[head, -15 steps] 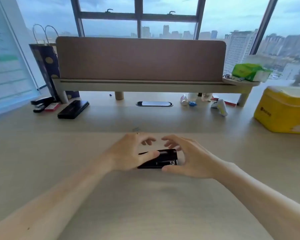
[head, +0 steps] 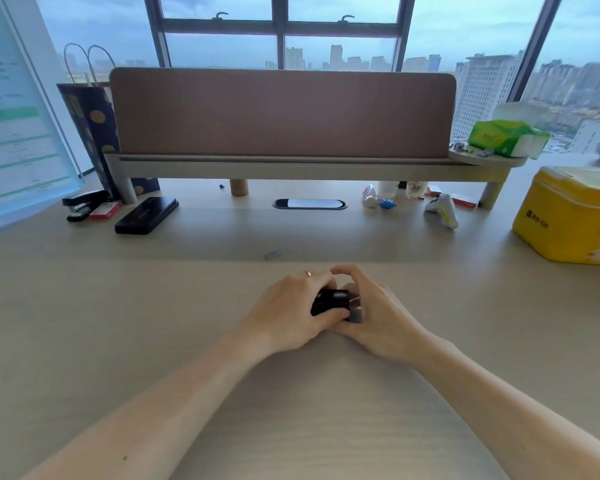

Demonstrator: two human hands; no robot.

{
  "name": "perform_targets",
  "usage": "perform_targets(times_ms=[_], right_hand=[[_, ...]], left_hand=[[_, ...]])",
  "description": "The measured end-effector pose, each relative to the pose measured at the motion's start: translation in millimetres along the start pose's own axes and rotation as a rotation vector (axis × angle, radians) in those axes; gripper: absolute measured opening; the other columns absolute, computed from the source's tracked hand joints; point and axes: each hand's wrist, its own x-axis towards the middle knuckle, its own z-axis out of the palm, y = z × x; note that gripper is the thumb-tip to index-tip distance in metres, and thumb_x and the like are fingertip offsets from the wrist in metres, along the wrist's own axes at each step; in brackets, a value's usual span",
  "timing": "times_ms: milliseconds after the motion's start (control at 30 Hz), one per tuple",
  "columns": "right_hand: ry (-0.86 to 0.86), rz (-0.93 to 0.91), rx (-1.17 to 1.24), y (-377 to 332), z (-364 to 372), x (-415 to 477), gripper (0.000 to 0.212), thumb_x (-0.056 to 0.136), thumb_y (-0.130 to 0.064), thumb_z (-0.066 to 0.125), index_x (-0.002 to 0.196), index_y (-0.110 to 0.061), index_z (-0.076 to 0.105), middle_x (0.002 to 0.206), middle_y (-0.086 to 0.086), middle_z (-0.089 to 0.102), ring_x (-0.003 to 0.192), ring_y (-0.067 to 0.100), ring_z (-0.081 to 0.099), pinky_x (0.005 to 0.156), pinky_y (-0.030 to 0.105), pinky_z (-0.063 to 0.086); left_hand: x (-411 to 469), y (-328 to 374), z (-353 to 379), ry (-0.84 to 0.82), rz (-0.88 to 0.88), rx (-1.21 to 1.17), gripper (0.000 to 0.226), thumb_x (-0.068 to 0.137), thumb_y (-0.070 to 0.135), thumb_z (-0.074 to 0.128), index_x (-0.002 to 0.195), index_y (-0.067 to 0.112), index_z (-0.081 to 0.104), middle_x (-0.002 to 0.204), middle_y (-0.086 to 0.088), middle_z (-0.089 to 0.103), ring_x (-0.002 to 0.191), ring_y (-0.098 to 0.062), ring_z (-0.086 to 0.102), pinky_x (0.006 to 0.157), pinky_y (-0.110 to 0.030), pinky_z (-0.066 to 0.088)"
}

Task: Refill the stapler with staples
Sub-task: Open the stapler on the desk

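A small black stapler (head: pixel 330 301) rests on the light wooden desk (head: pixel 153 341) in front of me, mostly covered by both hands. My left hand (head: pixel 291 311) wraps over its left side with the thumb along the front. My right hand (head: pixel 371 315) closes on its right end, where a grey metal part (head: pixel 355 311) shows. A short strip of staples (head: pixel 271 255) lies on the desk just beyond the hands.
At the back left lie a second black stapler (head: pixel 80 202), a red staple box (head: pixel 104 210) and a black case (head: pixel 147 215). A yellow box (head: pixel 568 216) stands at the right. A raised shelf with a brown panel (head: pixel 281 112) spans the back.
Both hands have closed in on the stapler, which now shows much less between them. The fingers were spread apart before and are now gripping it.
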Motion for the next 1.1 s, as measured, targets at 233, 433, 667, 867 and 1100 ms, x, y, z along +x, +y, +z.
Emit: perform_targets(times_ms=[233, 433, 667, 867, 1100], right_hand=[[0.042, 0.026, 0.104, 8, 1, 3, 0.070, 0.076, -0.019, 0.086, 0.133, -0.036, 0.051, 0.100, -0.007, 0.081, 0.088, 0.030, 0.076, 0.088, 0.052, 0.060], [0.055, 0.053, 0.132, 16, 4, 7, 0.068, 0.077, -0.018, 0.090, 0.133, -0.030, 0.053, 0.099, -0.010, 0.080, 0.092, 0.017, 0.077, 0.095, 0.046, 0.059], [0.061, 0.038, 0.073, 17, 3, 7, 0.064, 0.079, -0.022, 0.091, 0.132, -0.030, 0.056, 0.101, -0.011, 0.080, 0.095, 0.003, 0.075, 0.090, 0.015, 0.054], [0.062, 0.039, 0.067, 18, 3, 7, 0.063, 0.079, -0.021, 0.091, 0.131, -0.029, 0.058, 0.100, -0.012, 0.080, 0.094, -0.003, 0.073, 0.082, 0.002, 0.046], [0.072, 0.044, 0.055, 16, 3, 6, 0.060, 0.079, -0.021, 0.091, 0.130, -0.029, 0.059, 0.099, -0.013, 0.080, 0.094, 0.000, 0.074, 0.083, 0.002, 0.046]], left_hand=[[3, 7, 7, 0.202, -0.040, -0.196, 0.024, 0.089, 0.051, 0.069, 0.100, 0.030, 0.063, 0.097, 0.010, 0.071, 0.090, -0.014, 0.067, 0.077, -0.032, 0.053], [-3, -7, -10, 0.401, -0.166, -0.724, 0.012, 0.103, 0.030, 0.059, 0.102, 0.019, 0.057, 0.081, 0.001, 0.065, 0.076, -0.014, 0.066, 0.079, -0.031, 0.051], [-23, -35, -21, 0.523, -0.266, -0.917, 0.024, 0.109, 0.035, 0.038, 0.096, 0.020, 0.051, 0.083, -0.003, 0.070, 0.091, -0.039, 0.067, 0.093, -0.062, 0.052], [-37, -50, -27, 0.550, -0.362, -1.155, 0.028, 0.113, 0.026, 0.030, 0.093, 0.015, 0.046, 0.086, -0.018, 0.072, 0.099, -0.044, 0.070, 0.098, -0.064, 0.055], [-38, -50, -37, 0.516, -0.435, -1.180, 0.028, 0.108, 0.017, 0.034, 0.089, 0.016, 0.053, 0.085, -0.014, 0.075, 0.101, -0.044, 0.070, 0.098, -0.059, 0.055]])
